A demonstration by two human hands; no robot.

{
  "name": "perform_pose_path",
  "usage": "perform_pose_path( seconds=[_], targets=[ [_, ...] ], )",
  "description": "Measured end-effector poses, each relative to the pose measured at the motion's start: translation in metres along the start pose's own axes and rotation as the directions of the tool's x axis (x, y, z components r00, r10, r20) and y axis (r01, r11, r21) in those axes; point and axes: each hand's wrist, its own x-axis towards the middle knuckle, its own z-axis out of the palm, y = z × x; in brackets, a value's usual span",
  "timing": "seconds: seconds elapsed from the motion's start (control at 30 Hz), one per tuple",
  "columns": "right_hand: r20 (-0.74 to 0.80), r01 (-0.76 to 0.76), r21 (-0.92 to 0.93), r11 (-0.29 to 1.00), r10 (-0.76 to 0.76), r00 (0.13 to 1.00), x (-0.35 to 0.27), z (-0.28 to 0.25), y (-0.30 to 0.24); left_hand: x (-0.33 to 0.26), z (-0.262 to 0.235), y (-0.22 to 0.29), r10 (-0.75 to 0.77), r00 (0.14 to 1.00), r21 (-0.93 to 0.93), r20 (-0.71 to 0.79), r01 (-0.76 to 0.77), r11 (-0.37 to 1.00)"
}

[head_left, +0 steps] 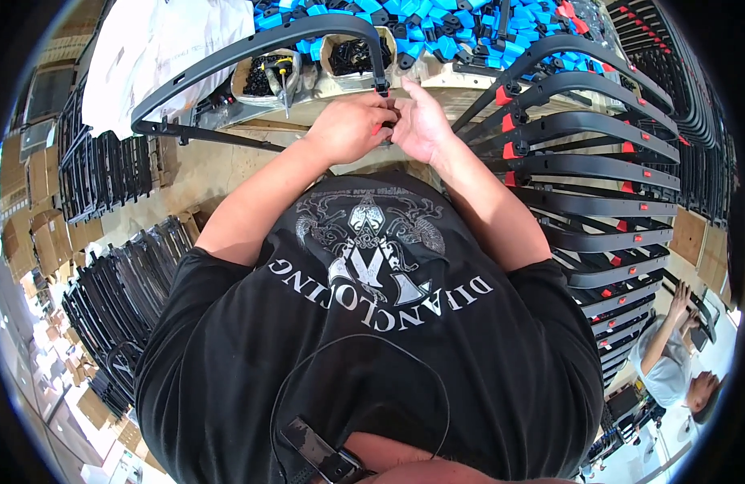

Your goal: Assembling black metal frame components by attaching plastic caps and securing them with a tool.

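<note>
A black curved tube frame arches over the bench at the left, its bent end coming down just above my hands. My left hand is closed under that end, fingers wrapped round a small piece, mostly hidden, with a bit of red showing. My right hand is beside it, palm turned up and thumb stretched away. Its fingertips meet my left fingers at a dark part between the hands. Behind the left hand, a screwdriver with a yellow and black handle rests on a box of small black parts.
Another box of black parts and a heap of blue plastic pieces cover the bench. Black frames with red clips stack close at my right; more frames stand at left. A co-worker handles a frame at far right.
</note>
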Motion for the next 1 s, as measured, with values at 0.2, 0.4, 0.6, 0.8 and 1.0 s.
perform_pose_path(
  seconds=[0.2,0.4,0.6,0.8,1.0],
  targets=[
    [-0.074,-0.006,0.075,0.997,0.012,0.997,0.005,-0.011,0.004,-0.013,0.025,-0.013,-0.138,0.964,-0.226,-0.226,0.086,0.97],
    [-0.313,0.092,-0.69,0.718,-0.411,0.856,0.022,-0.019,-0.001,-0.003,0.039,-0.046,-0.711,0.702,-0.709,-0.037,0.483,0.514],
    [0.009,0.088,-0.992,0.092,-0.644,0.765,0.038,-0.01,-0.008,0.012,0.067,-0.082,-0.683,0.685,-0.934,0.255,0.357,0.01],
    [0.054,0.035,-0.999,-0.042,-0.668,0.742,0.043,-0.011,-0.006,0.02,0.064,-0.074,-0.718,0.613,-0.905,0.331,0.421,-0.057],
    [0.074,0.048,-0.997,-0.057,-0.663,0.745,0.044,-0.013,-0.006,0.027,0.057,-0.075,-0.686,0.584,-0.861,0.434,0.494,-0.124]
  ],
)
